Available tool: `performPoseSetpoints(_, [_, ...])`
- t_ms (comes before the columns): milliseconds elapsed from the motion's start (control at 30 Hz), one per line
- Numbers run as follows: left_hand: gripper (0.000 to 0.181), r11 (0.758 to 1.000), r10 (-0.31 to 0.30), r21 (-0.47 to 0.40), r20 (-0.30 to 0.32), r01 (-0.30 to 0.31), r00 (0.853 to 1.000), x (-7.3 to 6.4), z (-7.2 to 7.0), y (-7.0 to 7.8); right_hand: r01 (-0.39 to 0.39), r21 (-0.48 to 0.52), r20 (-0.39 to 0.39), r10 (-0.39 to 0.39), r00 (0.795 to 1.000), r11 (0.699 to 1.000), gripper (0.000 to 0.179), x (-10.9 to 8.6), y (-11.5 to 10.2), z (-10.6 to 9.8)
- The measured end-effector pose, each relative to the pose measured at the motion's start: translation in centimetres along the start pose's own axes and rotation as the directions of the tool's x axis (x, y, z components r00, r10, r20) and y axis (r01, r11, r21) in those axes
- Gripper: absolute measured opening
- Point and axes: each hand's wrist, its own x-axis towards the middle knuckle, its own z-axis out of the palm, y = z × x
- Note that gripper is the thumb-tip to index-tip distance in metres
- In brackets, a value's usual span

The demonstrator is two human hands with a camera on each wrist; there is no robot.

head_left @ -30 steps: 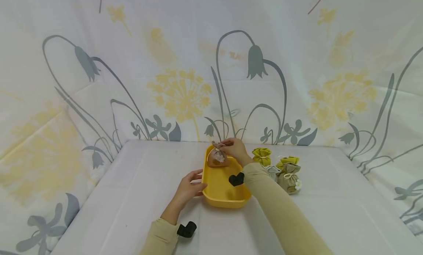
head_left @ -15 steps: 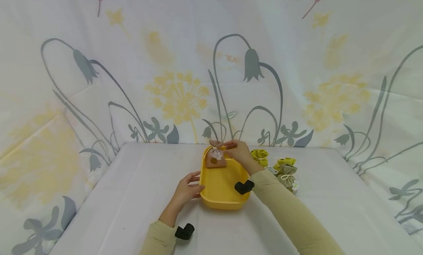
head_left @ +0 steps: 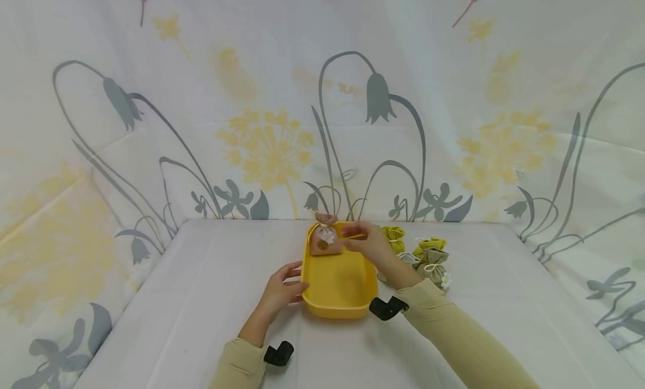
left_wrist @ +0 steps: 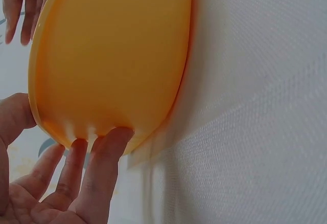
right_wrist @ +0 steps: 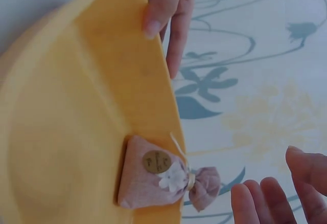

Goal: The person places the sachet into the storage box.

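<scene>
A yellow plastic tray (head_left: 340, 291) with raised walls sits on the table. At its left side my left hand (head_left: 282, 285) pinches the wall, thumb over the rim and fingers along the outside (left_wrist: 102, 168). A small pink drawstring sachet (head_left: 325, 240), tied at the neck, stands in the tray's far left corner. The right wrist view shows a white flower and a round brown label on the sachet (right_wrist: 150, 175). My right hand (head_left: 368, 243) hovers over the tray's far right part, holding nothing, its fingertips (right_wrist: 245, 201) apart from the sachet's gathered top.
Right of the tray stand several more sachets: a yellow-green one (head_left: 394, 239), another yellow-green one (head_left: 432, 244), an olive-beige one (head_left: 433, 266) with a white flower, and a pale one (head_left: 408, 258) partly behind the right forearm. A flower-printed cloth (head_left: 272, 148) hangs behind the table.
My right hand has let go of the pink sachet and drawn back to the right. The sachet stays upright in the tray's far left corner. My left hand keeps its place on the tray.
</scene>
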Motion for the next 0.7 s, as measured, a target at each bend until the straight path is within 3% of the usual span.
performPoseSetpoints(267, [0.055,1.0,0.003,-0.001,-0.002,-0.003,1.0,0.1,0.0,0.0,-0.005,-0.035,-0.023,0.004,1.0,0.999,0.029,-2.2,0.7,-1.1])
performPoseSetpoints(567, [0.056,1.0,0.011,0.005,0.001,-0.011,1.0,0.1,0.1,-0.1,0.054,-0.073,-0.022,-0.056,0.998,0.996,0.029,-4.1,2.3,-2.9])
performPoseSetpoints(700, [0.056,1.0,0.005,0.009,-0.003,-0.005,1.0,0.1,0.1,0.0,0.025,-0.067,-0.054,-0.028,0.998,0.997,0.032,-4.8,2.9,-3.6])
